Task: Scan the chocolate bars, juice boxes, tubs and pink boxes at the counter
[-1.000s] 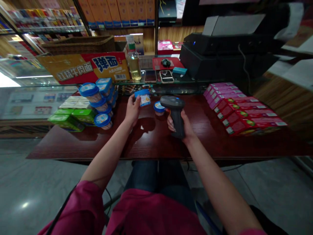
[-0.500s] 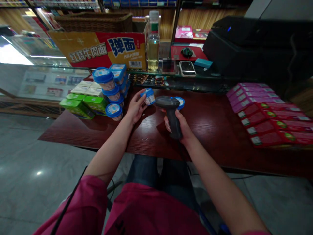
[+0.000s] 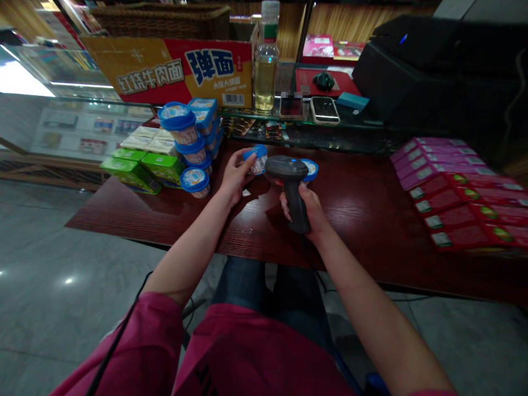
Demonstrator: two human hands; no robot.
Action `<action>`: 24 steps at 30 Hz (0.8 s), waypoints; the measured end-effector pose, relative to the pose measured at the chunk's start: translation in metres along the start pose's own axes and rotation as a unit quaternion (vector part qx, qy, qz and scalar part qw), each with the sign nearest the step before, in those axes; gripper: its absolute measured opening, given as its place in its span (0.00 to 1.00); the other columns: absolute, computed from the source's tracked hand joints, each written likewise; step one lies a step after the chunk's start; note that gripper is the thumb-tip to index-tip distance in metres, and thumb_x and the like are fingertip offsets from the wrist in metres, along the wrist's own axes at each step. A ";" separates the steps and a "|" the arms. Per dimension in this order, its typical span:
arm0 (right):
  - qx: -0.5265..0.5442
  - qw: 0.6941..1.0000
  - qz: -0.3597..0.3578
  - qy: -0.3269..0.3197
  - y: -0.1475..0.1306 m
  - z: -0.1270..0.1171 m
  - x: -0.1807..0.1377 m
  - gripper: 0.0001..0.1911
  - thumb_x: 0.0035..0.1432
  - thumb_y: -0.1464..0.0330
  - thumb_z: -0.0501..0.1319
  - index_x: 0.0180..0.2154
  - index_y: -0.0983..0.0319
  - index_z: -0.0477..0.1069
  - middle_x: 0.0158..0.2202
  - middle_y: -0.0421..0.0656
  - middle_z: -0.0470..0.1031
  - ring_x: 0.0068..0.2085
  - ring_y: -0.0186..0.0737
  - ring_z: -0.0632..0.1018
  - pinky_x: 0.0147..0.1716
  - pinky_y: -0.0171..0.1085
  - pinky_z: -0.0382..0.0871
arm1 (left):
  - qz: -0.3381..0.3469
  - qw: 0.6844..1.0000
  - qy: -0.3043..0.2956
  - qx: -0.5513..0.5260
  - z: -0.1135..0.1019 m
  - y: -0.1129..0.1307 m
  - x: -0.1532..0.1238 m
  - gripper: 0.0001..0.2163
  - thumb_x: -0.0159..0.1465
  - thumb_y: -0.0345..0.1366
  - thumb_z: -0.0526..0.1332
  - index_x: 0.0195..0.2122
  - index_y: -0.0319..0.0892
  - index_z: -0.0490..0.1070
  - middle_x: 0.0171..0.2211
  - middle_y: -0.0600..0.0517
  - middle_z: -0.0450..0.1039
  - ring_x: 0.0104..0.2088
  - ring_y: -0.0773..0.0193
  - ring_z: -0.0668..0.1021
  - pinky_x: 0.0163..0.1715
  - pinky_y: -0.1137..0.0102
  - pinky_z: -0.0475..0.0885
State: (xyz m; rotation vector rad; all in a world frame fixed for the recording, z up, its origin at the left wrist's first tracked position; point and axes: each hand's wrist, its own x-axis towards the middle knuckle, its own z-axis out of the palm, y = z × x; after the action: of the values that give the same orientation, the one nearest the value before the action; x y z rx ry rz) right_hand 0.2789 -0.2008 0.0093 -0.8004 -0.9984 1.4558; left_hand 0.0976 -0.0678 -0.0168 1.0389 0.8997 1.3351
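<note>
Blue-lidded tub in one hand, scanner in the other, over a dark red table

The glossy table [image 3: 355,231] spreads beneath both arms. Beyond its far edge, toward the right, sits a bulky black machine [image 3: 408,82]; beyond the same edge, toward the left, stands a yellow and red carton [image 3: 144,71] with large printed characters. Toward the table's right end lie rows of red boxes [image 3: 474,212], with purple boxes [image 3: 437,159] behind them, nearer the far edge. Near the left end, by the far edge, blue-lidded tubs are piled in a stack [image 3: 190,152], with green packs [image 3: 130,169] just beside it, closer to the left edge. A clear bottle [image 3: 265,82] of pale yellow liquid stands past the far edge.

The dark scanner [image 3: 296,195] is held upright above the table's middle, the right hand [image 3: 312,213] wrapped around its handle. The left hand [image 3: 237,177] grips a tilted tub [image 3: 258,161] between thumb and fingers, just beside the scanner's head; whether they touch is unclear. Another tub [image 3: 311,169], partly hidden by the scanner, stands toward the far edge. Smallest is a white scrap [image 3: 246,192] near the left hand.
</note>
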 end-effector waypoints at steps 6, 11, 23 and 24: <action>0.019 1.000 0.012 0.014 0.001 -0.002 0.001 0.36 0.55 0.39 0.69 0.48 0.64 0.78 0.27 0.39 0.73 0.21 0.29 0.68 0.15 0.31 0.61 | -0.005 1.000 0.018 0.000 0.002 -0.002 0.004 0.23 0.59 0.51 0.76 0.50 0.48 0.75 0.46 0.51 0.81 0.40 0.62 0.82 0.39 0.65 0.82; 0.044 0.999 0.011 -0.009 0.000 -0.007 -0.001 0.36 0.55 0.40 0.69 0.49 0.64 0.78 0.26 0.37 0.71 0.20 0.30 0.67 0.14 0.31 0.60 | 0.085 0.994 0.040 0.060 0.007 0.009 -0.012 0.26 0.55 0.51 0.78 0.50 0.47 0.74 0.43 0.51 0.79 0.44 0.58 0.82 0.47 0.64 0.80; 0.037 0.998 0.042 -0.022 0.001 -0.006 -0.006 0.32 0.57 0.43 0.69 0.47 0.64 0.78 0.24 0.38 0.70 0.19 0.32 0.65 0.15 0.35 0.58 | 0.304 0.891 0.185 0.281 -0.089 0.098 -0.097 0.23 0.59 0.43 0.78 0.52 0.47 0.74 0.52 0.49 0.76 0.55 0.55 0.79 0.59 0.62 0.73; 0.036 0.998 0.042 -0.022 0.001 -0.005 -0.006 0.31 0.57 0.43 0.69 0.47 0.64 0.78 0.24 0.38 0.70 0.19 0.33 0.65 0.15 0.35 0.58 | 0.295 0.893 0.192 0.279 -0.094 0.096 -0.097 0.23 0.58 0.42 0.78 0.52 0.47 0.74 0.52 0.49 0.76 0.54 0.55 0.79 0.59 0.63 0.74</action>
State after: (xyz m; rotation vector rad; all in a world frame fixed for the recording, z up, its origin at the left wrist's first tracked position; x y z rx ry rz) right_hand 0.2841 -0.2062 0.0057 -0.7695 -0.9495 1.5787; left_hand -0.0273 -0.1618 0.0386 1.6133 1.3855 1.8891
